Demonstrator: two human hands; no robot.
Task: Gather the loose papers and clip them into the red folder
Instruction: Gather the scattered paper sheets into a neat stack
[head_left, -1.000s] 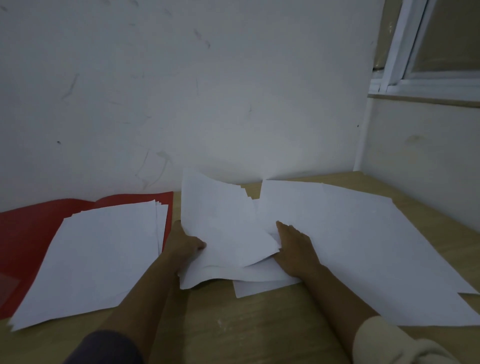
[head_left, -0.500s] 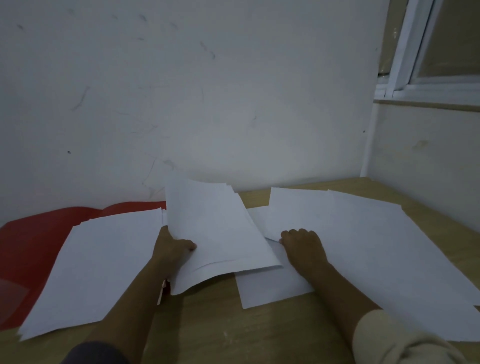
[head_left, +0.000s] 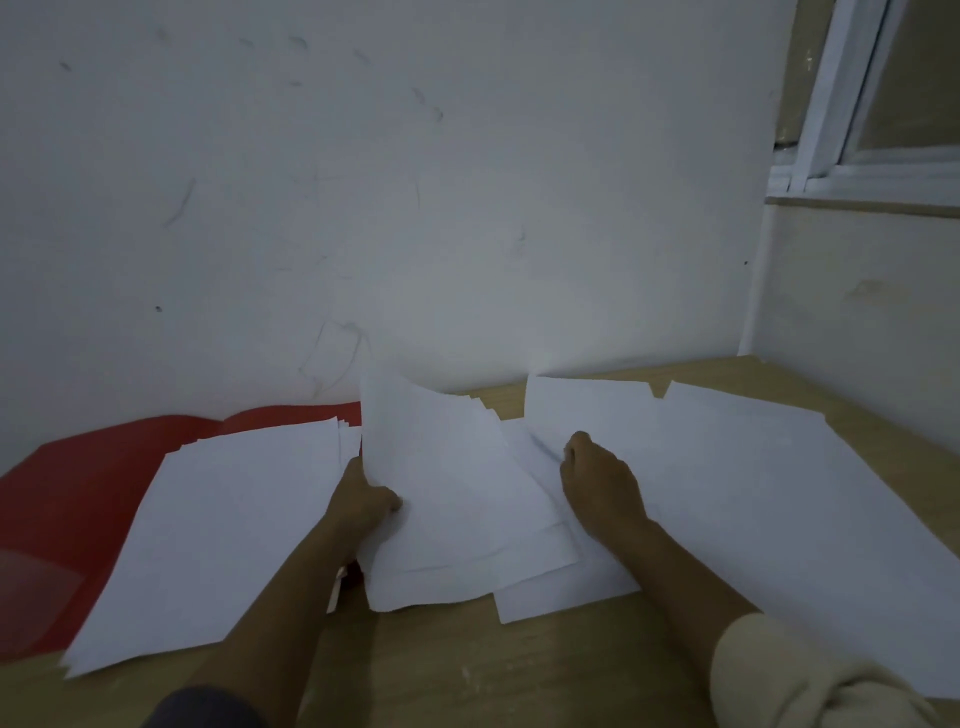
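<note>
Red plastic folder lies open at the desk's left, a white paper stack covering it. Left hand pinches a lifted white sheaf; right hand curls over loose white sheets on the wooden desk.

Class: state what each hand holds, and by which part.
Left hand grips the raised sheaf of papers by its left edge. Right hand holds nothing; it presses on loose sheets.
</note>
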